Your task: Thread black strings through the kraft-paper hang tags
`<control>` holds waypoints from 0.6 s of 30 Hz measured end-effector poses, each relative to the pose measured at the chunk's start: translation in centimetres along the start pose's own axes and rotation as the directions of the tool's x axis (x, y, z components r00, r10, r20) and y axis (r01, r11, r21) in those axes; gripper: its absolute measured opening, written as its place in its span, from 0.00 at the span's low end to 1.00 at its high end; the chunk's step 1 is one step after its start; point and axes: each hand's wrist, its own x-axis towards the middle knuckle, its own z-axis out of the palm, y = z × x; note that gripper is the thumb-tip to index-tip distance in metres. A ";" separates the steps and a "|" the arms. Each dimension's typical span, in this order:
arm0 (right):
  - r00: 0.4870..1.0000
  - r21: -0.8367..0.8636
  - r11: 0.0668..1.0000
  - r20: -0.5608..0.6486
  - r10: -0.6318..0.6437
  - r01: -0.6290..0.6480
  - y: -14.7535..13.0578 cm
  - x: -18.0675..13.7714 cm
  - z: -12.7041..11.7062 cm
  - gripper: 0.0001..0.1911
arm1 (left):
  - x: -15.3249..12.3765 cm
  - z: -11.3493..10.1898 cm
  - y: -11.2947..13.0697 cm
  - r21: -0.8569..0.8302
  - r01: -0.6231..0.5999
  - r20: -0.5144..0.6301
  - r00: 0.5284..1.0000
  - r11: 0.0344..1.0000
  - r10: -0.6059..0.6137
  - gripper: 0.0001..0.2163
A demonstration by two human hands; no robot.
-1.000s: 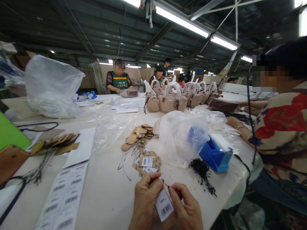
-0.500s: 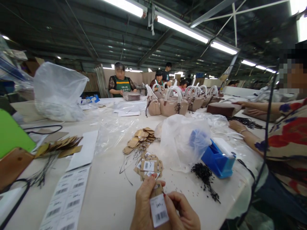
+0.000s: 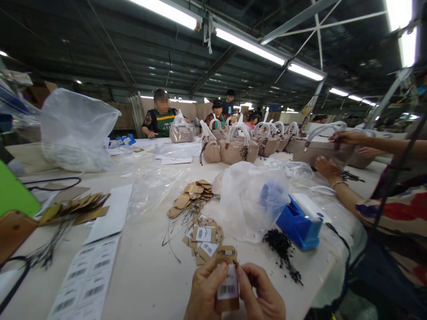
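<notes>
Now the left hand (image 3: 204,291) and right hand (image 3: 262,295) are holding one brown hang tag (image 3: 227,284) higher than a moment ago, fingers of both pinching its edges low over the worktop (image 3: 150,275), its white barcode sticker facing up. Behind it two heaps of tags are lying, one stickered (image 3: 203,235), one plain (image 3: 191,198), beside one blue box (image 3: 300,220).

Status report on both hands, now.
Left hand and right hand pinch one brown barcode tag. Tag pile just beyond. Nothing in between.
</notes>
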 end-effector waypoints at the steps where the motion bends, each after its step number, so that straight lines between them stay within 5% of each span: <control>1: 1.000 0.000 1.000 0.004 -0.005 0.005 -0.2 0.1 -0.1 0.11 | 0.0 0.0 -0.1 0.031 -0.008 -0.018 1.000 0.999 0.009 0.14; 6: 0.994 -0.048 0.993 0.019 -0.109 0.110 -1.7 0.5 -0.2 0.09 | -0.5 0.4 0.0 0.223 0.012 -0.123 0.992 0.975 0.016 0.19; 14: 0.953 -0.253 0.922 0.155 -0.259 0.292 -1.5 1.6 -0.1 0.07 | -0.8 0.3 -0.3 0.299 0.001 -0.107 0.994 0.954 0.033 0.22; 18: 0.949 -0.312 0.903 0.211 -0.236 0.294 -1.4 1.8 -0.4 0.08 | -0.7 0.2 -0.5 0.330 -0.008 -0.105 0.993 0.944 0.045 0.23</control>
